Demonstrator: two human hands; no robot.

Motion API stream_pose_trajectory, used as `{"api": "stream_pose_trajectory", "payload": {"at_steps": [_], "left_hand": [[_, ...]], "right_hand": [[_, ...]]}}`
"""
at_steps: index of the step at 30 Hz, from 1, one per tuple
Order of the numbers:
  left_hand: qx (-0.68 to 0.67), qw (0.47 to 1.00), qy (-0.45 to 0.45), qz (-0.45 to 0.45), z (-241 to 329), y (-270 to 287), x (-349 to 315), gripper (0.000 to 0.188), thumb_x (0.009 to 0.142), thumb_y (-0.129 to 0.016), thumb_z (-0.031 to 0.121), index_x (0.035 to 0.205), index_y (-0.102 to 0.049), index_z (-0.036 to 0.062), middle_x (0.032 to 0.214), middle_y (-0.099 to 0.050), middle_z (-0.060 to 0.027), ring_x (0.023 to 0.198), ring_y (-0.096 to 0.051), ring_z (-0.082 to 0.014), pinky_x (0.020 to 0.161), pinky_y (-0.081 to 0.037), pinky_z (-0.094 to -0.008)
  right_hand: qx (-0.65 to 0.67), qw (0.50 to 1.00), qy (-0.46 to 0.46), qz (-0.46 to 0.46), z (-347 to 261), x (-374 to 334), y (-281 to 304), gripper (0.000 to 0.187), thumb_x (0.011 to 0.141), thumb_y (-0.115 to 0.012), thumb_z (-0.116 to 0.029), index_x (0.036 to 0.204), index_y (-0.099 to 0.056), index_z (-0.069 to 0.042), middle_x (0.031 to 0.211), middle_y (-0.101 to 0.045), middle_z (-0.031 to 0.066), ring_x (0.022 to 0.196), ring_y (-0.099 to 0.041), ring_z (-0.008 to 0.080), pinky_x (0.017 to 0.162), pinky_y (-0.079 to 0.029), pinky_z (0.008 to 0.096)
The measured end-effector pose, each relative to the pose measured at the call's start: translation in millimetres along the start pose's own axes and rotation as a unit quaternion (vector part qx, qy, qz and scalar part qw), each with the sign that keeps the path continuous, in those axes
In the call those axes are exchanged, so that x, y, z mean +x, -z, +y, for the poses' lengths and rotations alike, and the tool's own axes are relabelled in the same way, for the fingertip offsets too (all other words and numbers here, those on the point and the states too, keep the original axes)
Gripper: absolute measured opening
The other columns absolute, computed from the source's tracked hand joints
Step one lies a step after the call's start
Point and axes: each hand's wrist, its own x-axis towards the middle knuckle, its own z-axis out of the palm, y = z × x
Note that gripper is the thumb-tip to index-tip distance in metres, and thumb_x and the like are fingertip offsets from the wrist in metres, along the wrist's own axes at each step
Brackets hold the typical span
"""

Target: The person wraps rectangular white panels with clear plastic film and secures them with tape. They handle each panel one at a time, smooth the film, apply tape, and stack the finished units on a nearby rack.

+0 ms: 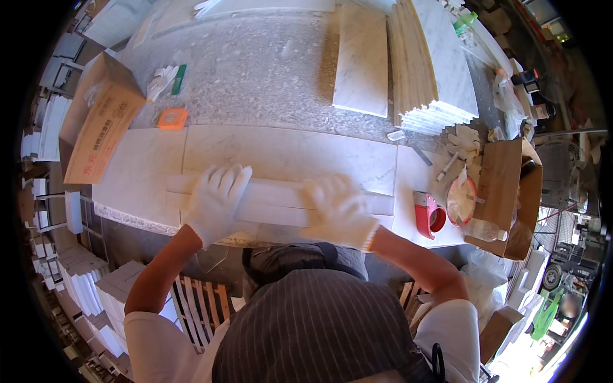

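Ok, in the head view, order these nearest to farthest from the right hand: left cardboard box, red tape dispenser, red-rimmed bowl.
From the right hand:
1. Red tape dispenser, to its right.
2. Red-rimmed bowl, farther right.
3. Left cardboard box, far left.

Right hand (pixel 337 210), centre of frame: blurred; individual fingers cannot be resolved. White strips (pixel 274 193): partly covered by right hand and left hand (pixel 218 199). Slab stack (pixel 444 60), upper right: cut off by top edge. Striped dark garment (pixel 313 325), lower centre: cut off by bottom edge. Cardboard box (pixel 493 188), right: contents mostly hidden.
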Motion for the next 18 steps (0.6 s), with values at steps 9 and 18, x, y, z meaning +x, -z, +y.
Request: {"api": "stream_pose_trajectory", "payload": {"at_steps": [9, 18], "left_hand": [[0.009, 0.999, 0.008, 0.039, -6, -7, 2, 0.075, 0.076, -0.072, 0.041, 0.133, -0.049, -0.0006, 0.11, -0.06, -0.0129, 0.106, -0.057, -0.029, 0.095, -0.044, -0.0435], [-0.048, 0.997, 0.033, 0.042, -7, -9, 7, 0.058, 0.077, -0.067, 0.025, 0.128, -0.056, 0.0003, 0.106, -0.062, -0.0108, 0.1, -0.059, -0.0277, 0.087, -0.047, -0.0412]], "right_hand": [[-0.053, 0.997, 0.003, 0.051, 48, -44, 22, 0.087, 0.053, -0.091, -0.04, 0.123, -0.052, -0.007, 0.106, -0.061, 0.0133, 0.095, -0.061, 0.0338, 0.081, -0.047, 0.0475], [-0.056, 0.997, 0.021, 0.054, 56, -38, 16, 0.08, 0.055, -0.089, -0.041, 0.117, -0.053, -0.005, 0.1, -0.06, 0.0126, 0.09, -0.06, 0.0309, 0.079, -0.045, 0.0448]]}}
